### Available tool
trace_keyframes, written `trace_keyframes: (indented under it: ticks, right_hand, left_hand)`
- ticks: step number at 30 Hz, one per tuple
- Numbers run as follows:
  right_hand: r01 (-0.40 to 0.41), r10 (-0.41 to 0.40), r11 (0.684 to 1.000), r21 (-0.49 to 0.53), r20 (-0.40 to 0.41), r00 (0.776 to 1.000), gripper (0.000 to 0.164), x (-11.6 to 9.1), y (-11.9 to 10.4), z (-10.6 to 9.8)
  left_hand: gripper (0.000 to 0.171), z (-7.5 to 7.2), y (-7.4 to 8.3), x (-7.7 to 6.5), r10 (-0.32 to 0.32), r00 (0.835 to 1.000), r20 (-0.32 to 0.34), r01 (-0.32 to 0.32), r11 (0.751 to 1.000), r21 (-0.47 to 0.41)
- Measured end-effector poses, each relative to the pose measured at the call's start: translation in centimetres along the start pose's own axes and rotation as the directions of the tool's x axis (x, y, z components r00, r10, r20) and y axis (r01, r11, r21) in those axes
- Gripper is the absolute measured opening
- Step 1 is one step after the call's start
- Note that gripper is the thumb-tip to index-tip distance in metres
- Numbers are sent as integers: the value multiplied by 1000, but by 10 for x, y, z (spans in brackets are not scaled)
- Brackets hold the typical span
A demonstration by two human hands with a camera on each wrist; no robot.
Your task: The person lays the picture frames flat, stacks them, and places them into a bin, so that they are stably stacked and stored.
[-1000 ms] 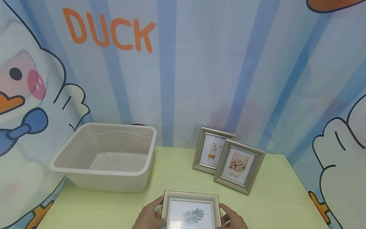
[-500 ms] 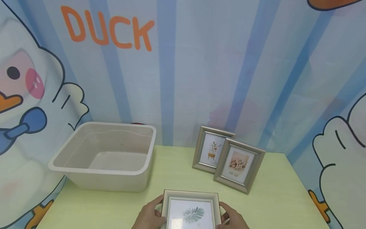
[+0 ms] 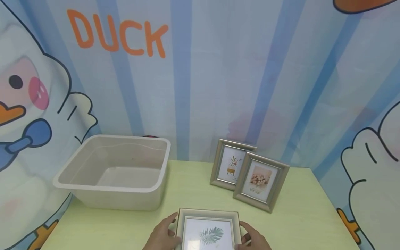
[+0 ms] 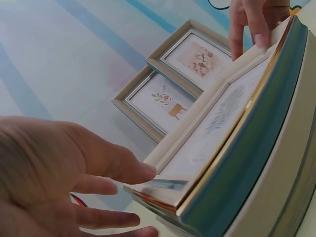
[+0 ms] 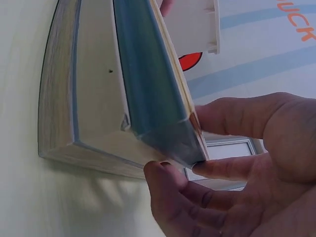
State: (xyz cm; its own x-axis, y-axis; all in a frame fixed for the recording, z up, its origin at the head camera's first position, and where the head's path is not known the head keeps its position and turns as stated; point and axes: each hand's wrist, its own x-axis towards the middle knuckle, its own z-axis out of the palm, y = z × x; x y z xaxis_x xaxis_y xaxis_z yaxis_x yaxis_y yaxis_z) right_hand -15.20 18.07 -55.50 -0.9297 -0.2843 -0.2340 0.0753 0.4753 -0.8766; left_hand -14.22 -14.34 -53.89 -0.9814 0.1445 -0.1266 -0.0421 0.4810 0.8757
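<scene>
A picture frame point(image 3: 207, 234) with a pale border and a green leaf print lies face up at the front of the table. Both wrist views show it on top of a thick layered stack point(image 5: 98, 84) with cream sides. My left hand point(image 3: 160, 234) is at the frame's left side, its thumb tip point(image 4: 145, 172) right at the near corner and its other fingers spread loosely, apart from the edge. On the right side my right hand point(image 3: 254, 238) pinches the frame, thumb point(image 5: 232, 116) on the front and index finger at the corner.
Two more picture frames, one with a potted plant point(image 3: 231, 166) and one with pink flowers point(image 3: 260, 180), stand overlapping at the back right. A beige plastic basin point(image 3: 115, 199) is at the back left. Behind the yellow-green table point(image 3: 306, 222) hangs a duck-print curtain point(image 3: 215, 76).
The fingers of my left hand have loosened slightly from the frame's left edge. The right hand, the frame and everything else stay where they were.
</scene>
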Motion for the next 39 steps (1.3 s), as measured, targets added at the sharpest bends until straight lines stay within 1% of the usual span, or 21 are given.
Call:
trace_keyframes:
  ticks: [2,4,6,7,9,10,12,14,17,20,22,24,27,28,30,34,38,39]
  right_hand:
    - [-31,30,999,-22,-75,997,75,-1,-1,-1]
    - [-65,57,997,-42,-181,982,73,-1,-4,-4]
    - [-74,47,994,-81,-299,953,67,-1,-9,-8]
    - [-78,40,992,-96,-343,939,64,0,-11,-11]
    - [-69,12,990,-125,-408,913,59,1,-15,-18]
    - [-66,-1,988,-138,-434,901,58,2,-17,-22]
    - [-52,-32,986,-160,-481,876,55,5,-20,-31]
    - [-44,-57,983,-177,-527,848,53,9,-21,-42]
    - [-28,-101,979,-204,-596,797,51,14,-22,-59]
    - [-20,-147,970,-241,-653,743,55,21,-22,-76]
    - [-18,-167,966,-260,-671,723,63,25,-22,-88]
    - [-6,-196,959,-284,-676,711,71,29,-21,-99]
    - [2,-220,949,-315,-660,718,83,33,-21,-114]
    - [16,-237,945,-326,-653,719,85,35,-21,-118]
    - [34,-261,937,-348,-632,730,86,39,-20,-126]
    - [77,-310,917,-392,-576,756,85,48,-17,-136]
    - [113,-357,886,-449,-505,786,84,54,-13,-145]
    - [128,-371,878,-461,-487,790,85,55,-12,-147]
  left_hand:
    - [74,-1,5,0,16,999,-45,-14,998,58]
    - [72,0,10,1,67,992,-106,-56,993,106]
    - [70,0,16,3,131,979,-156,-109,984,141]
    - [69,0,19,4,170,970,-174,-143,977,156]
    - [68,0,25,9,226,955,-190,-191,964,183]
    - [67,0,28,12,240,953,-186,-205,961,186]
    - [67,-1,35,20,260,952,-164,-228,955,188]
    - [66,0,42,30,261,956,-132,-238,956,170]
    - [65,1,53,46,253,966,-47,-245,961,125]
    - [64,4,63,61,238,970,57,-242,968,61]
    - [64,6,70,73,227,967,114,-232,972,39]
    - [64,10,77,86,229,959,166,-237,971,27]
    - [66,18,87,109,233,944,233,-240,971,4]
    - [67,22,89,116,231,939,255,-236,972,-12]
    - [69,29,92,130,218,929,298,-209,976,-62]
    - [72,45,94,147,174,916,362,-137,983,-125]
    - [78,62,96,160,160,896,414,-110,984,-140]
    - [81,66,97,163,152,890,429,-100,985,-142]
